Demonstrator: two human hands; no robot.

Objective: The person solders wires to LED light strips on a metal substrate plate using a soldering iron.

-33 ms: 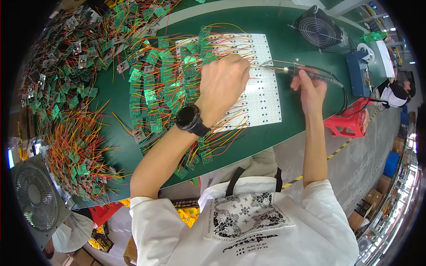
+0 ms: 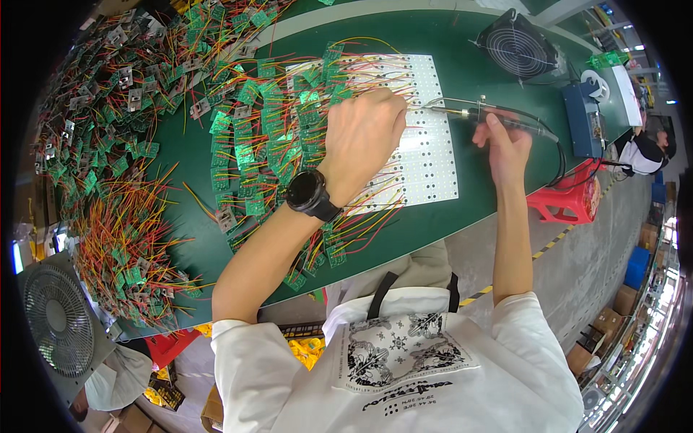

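My right hand (image 2: 510, 141) is wrapped round the dark handle of a soldering iron (image 2: 473, 113), with a thin curved metal tube along it. Its tip points left over a white panel (image 2: 437, 162) dotted with rows of small pads. Above the same panel, my left hand (image 2: 364, 130) is closed, knuckles up; whatever its fingertips pinch is hidden. Around that hand, small green circuit boards (image 2: 273, 108) lie in rows, their red and yellow wires (image 2: 379, 195) reaching across the panel. A black watch (image 2: 312, 195) is on my left wrist.
A large heap of wired circuit boards (image 2: 115, 94) covers the table's left side. A black fan (image 2: 516, 47) and a blue soldering station (image 2: 583, 119) stand at the far right. Beside the table are a red stool (image 2: 570, 198) and, at the left, a grey fan (image 2: 58, 317).
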